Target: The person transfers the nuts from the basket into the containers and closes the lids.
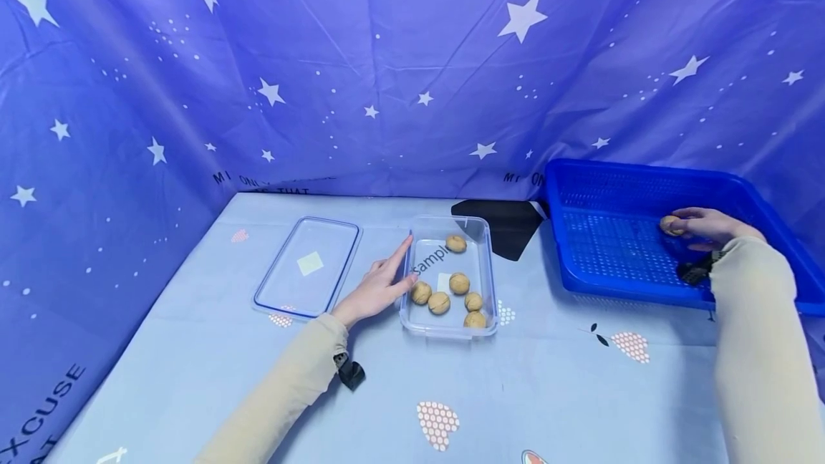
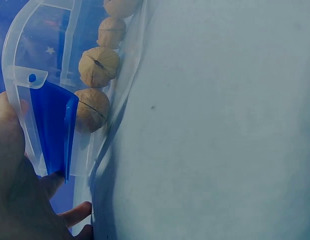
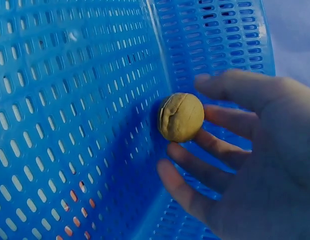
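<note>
A clear plastic food container (image 1: 449,333) with several walnuts (image 1: 439,303) inside stands mid-table. My left hand (image 1: 377,288) touches its left side, fingers mostly straight and spread, with the thumb at the rim. In the left wrist view, the walnuts (image 2: 98,66) show through the container's wall. Over at the right, my right hand (image 1: 709,226) is inside a blue perforated basket (image 1: 567,249). Its fingers curl round a single walnut (image 3: 182,118), low beside the basket wall. Part of those fingers is hidden behind the walnut.
A clear lid (image 1: 308,263) with a blue-edged rim and a pale square sticker lies left of the container. Behind the container is a black patch (image 1: 509,224) on the patterned tablecloth (image 1: 548,392). A purple star-printed curtain (image 1: 387,56) closes off the back and sides.
</note>
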`<state>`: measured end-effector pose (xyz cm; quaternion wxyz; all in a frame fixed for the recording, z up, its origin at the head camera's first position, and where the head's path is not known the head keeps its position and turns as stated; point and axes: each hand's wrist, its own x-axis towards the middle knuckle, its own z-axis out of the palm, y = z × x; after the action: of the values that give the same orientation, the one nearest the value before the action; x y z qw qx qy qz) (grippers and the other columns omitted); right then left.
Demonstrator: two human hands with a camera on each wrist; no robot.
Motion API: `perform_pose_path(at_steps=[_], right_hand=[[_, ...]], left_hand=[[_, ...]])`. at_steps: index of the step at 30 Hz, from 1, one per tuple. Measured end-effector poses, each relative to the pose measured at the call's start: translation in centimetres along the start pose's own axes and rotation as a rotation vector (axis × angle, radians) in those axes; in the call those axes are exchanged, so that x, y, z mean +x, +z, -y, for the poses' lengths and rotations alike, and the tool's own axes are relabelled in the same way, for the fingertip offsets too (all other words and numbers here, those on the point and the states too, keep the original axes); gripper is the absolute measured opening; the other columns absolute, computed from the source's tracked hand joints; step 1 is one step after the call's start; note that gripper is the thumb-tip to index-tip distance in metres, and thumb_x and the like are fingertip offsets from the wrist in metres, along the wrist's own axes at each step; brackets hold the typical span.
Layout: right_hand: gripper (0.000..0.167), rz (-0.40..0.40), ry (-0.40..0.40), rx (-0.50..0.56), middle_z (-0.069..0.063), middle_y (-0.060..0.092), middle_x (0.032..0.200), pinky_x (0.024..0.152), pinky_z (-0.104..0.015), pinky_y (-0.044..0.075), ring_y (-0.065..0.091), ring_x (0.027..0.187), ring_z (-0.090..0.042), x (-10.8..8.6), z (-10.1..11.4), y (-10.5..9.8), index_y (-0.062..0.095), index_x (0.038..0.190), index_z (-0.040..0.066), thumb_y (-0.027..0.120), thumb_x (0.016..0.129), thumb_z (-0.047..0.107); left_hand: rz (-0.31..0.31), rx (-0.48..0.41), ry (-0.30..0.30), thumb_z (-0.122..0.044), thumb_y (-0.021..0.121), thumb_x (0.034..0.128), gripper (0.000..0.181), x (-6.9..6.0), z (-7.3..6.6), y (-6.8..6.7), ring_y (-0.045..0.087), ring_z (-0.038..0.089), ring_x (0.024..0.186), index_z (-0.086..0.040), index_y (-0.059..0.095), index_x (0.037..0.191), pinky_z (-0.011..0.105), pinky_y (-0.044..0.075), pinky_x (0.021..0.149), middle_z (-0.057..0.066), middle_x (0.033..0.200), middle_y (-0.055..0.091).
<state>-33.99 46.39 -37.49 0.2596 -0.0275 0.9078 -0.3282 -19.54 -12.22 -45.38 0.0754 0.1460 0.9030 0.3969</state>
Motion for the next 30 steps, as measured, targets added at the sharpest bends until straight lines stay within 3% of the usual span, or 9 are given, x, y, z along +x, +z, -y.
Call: perform_pose_path(at_steps=[3,5,8,10,13,15,22,30], right_hand=[[0.066,0.036,-0.015,0.028,-0.048,0.024,0.131,0.088,-0.047,0.051,0.047,0.112,-0.049,0.3,-0.2,0.0,0.007,0.14,-0.023,0.035,0.106,0.025],[0.064,0.043,-0.022,0.068,-0.043,0.032,0.128,0.086,-0.043,0.053,0.057,0.104,-0.032,0.4,-0.3,0.0,0.01,0.139,-0.023,0.039,0.105,0.024],[0.055,0.08,-0.035,0.149,-0.024,0.05,0.12,0.084,-0.035,0.054,0.061,0.095,-0.012,0.6,-0.4,0.0,0.026,0.136,-0.019,0.047,0.103,0.019],[0.043,0.125,-0.041,0.2,-0.013,0.056,0.115,0.086,-0.033,0.054,0.061,0.093,-0.006,0.7,-0.3,-0.1,0.039,0.132,-0.014,0.05,0.102,0.015],[0.021,0.154,-0.023,0.252,-0.002,0.057,0.107,0.086,-0.032,0.053,0.061,0.093,-0.007,0.7,-0.1,-0.1,0.05,0.118,-0.002,0.053,0.098,0.007],[0.017,0.134,-0.022,0.246,-0.004,0.057,0.104,0.083,-0.034,0.054,0.061,0.091,-0.011,0.6,0.1,-0.1,0.05,0.112,0.0,0.055,0.096,0.004],[0.017,0.003,-0.052,0.23,-0.007,0.057,0.097,0.073,-0.035,0.056,0.06,0.081,-0.016,-0.1,1.0,0.3,0.046,0.109,0.003,0.057,0.096,0.007],[0.014,-0.036,-0.091,0.242,-0.005,0.06,0.1,0.071,-0.033,0.057,0.067,0.084,-0.014,-0.9,1.7,0.2,0.045,0.113,0.007,0.051,0.101,0.009]], left_hand=[[0.008,0.006,-0.001,-0.04,0.048,0.1006,0.072,0.1,-0.1,-0.1,0.028,0.044,0.134,-0.035,0.002,0.156,0.068,0.024,0.103,0.001,0.159,0.018],[0.009,0.006,0.001,-0.042,0.047,0.1004,0.072,0.1,-0.1,-0.1,0.028,0.044,0.134,-0.035,0.002,0.156,0.068,0.024,0.104,0.001,0.159,0.017],[0.007,0.007,0.004,-0.043,0.047,0.1001,0.072,0.1,-0.1,-0.1,0.028,0.044,0.134,-0.035,0.002,0.156,0.067,0.024,0.104,0.001,0.159,0.017],[0.004,0.01,0.007,-0.044,0.047,0.1001,0.072,0.1,-0.1,0.0,0.028,0.044,0.134,-0.034,0.002,0.156,0.067,0.024,0.104,0.001,0.159,0.017],[0.005,0.017,0.005,-0.044,0.046,0.1003,0.072,0.0,-0.1,0.0,0.029,0.044,0.134,-0.035,0.001,0.156,0.067,0.024,0.104,0.001,0.159,0.017],[0.004,0.016,0.001,-0.042,0.047,0.1004,0.072,0.0,-0.1,-0.1,0.028,0.044,0.134,-0.035,0.001,0.156,0.067,0.024,0.104,0.0,0.159,0.016],[-0.003,0.018,0.007,-0.042,0.047,0.1003,0.072,0.1,-0.2,-0.1,0.03,0.043,0.133,-0.034,0.002,0.156,0.067,0.025,0.103,0.001,0.159,0.018],[-0.003,0.005,-0.005,-0.04,0.049,0.1,0.073,-0.1,-0.3,-0.1,0.029,0.044,0.134,-0.033,0.003,0.156,0.068,0.025,0.103,0.0,0.159,0.018]])
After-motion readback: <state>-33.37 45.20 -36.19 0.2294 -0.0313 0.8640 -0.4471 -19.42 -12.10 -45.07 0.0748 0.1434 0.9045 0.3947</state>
